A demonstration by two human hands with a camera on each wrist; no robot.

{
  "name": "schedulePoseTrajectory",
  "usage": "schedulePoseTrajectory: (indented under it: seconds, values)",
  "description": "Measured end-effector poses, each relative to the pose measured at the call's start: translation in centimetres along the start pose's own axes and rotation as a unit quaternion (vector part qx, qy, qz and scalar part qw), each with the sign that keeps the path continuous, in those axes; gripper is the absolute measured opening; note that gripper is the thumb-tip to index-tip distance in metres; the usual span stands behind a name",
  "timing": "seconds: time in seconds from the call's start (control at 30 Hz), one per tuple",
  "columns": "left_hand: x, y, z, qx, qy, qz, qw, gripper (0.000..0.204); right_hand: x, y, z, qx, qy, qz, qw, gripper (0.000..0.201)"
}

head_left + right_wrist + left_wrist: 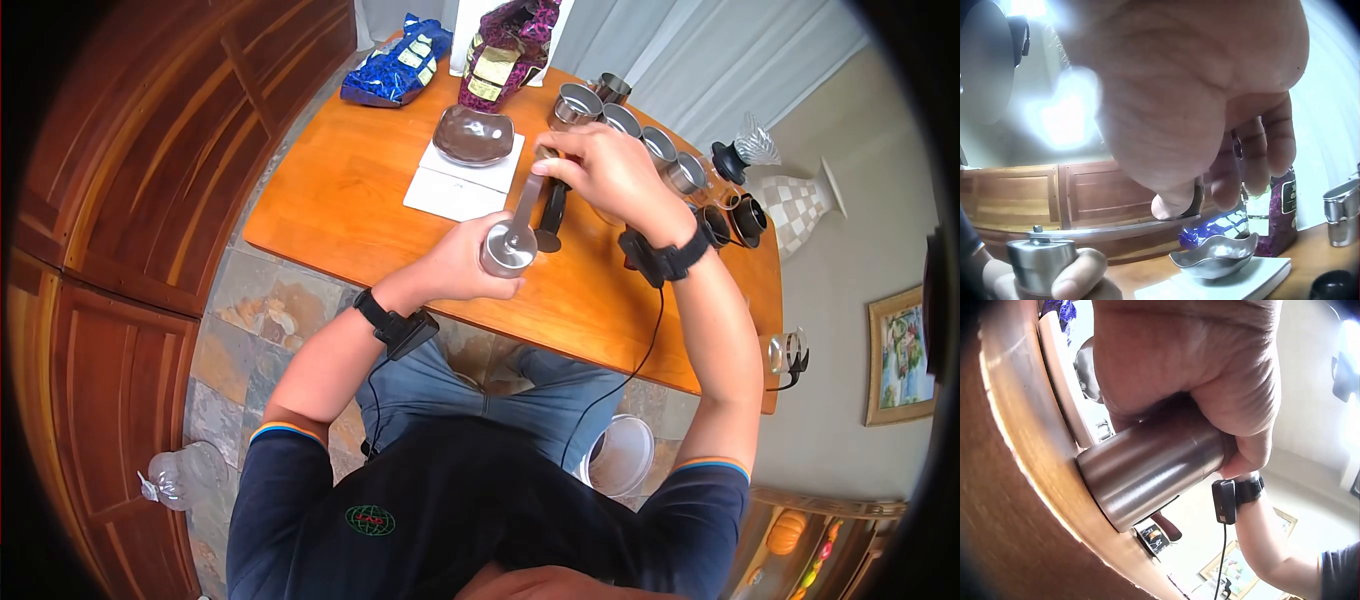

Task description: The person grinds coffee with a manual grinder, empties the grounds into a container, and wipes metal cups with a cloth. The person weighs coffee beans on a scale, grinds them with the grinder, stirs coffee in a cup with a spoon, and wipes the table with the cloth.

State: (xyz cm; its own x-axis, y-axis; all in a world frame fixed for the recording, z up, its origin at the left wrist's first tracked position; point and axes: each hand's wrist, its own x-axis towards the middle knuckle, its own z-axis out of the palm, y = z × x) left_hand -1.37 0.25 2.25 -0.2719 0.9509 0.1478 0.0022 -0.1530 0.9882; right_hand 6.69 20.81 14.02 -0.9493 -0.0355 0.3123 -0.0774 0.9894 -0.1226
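Observation:
My left hand (460,262) is wrapped around the steel body of a hand coffee grinder (1154,472), close over the table's front edge. The grinder's flat metal crank (526,203) runs from the lid's centre out to a knob at the far end. With thumb and fingers, my right hand (622,172) pinches that dark knob (1195,200). The right wrist view shows the grinder's lid (1038,244) upright in the left hand, its crank level. Just right of the grinder on the table lies a dark long-handled tool (552,210).
A wavy brown bowl (474,134) sits on a flat white scale (450,196). Behind stand a blue bag (400,62) and a purple bag (508,55). Several metal cups (656,145) line the back right, near a checkered vase (795,208). A glass carafe (780,353) is at the right edge.

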Motion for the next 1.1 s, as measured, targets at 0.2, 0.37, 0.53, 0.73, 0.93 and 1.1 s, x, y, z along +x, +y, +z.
schedulePoseTrajectory:
  seconds: [0.2, 0.37, 0.53, 0.73, 0.93, 1.1]
  values:
    - [0.0, 0.0, -0.1, 0.027, -0.003, 0.019, 0.999, 0.042, -4.7, -0.7, -1.8, 0.005, 0.003, 0.036, 0.999, 0.029]
    - [0.1, 0.3, 0.0, 0.041, -0.015, 0.031, 0.999, 0.044, -8.6, -1.6, -2.4, -0.006, 0.011, 0.059, 0.998, 0.027]
    - [0.3, -0.5, -0.1, 0.043, -0.006, 0.036, 0.998, 0.044, -10.8, -3.3, -2.9, 0.007, 0.013, 0.033, 0.999, 0.027]
    - [0.3, -0.4, -0.1, 0.040, 0.004, 0.048, 0.998, 0.043, -12.0, -5.1, -3.8, 0.032, -0.019, -0.010, 0.999, 0.030]
    - [0.3, -0.6, -0.1, 0.048, 0.009, 0.061, 0.997, 0.042, -12.6, -8.3, -5.0, 0.002, -0.078, -0.061, 0.995, 0.032]
    - [0.4, -0.8, -0.2, 0.044, 0.005, 0.066, 0.997, 0.042, -11.3, -10.5, -4.6, 0.034, -0.103, -0.166, 0.980, 0.037]
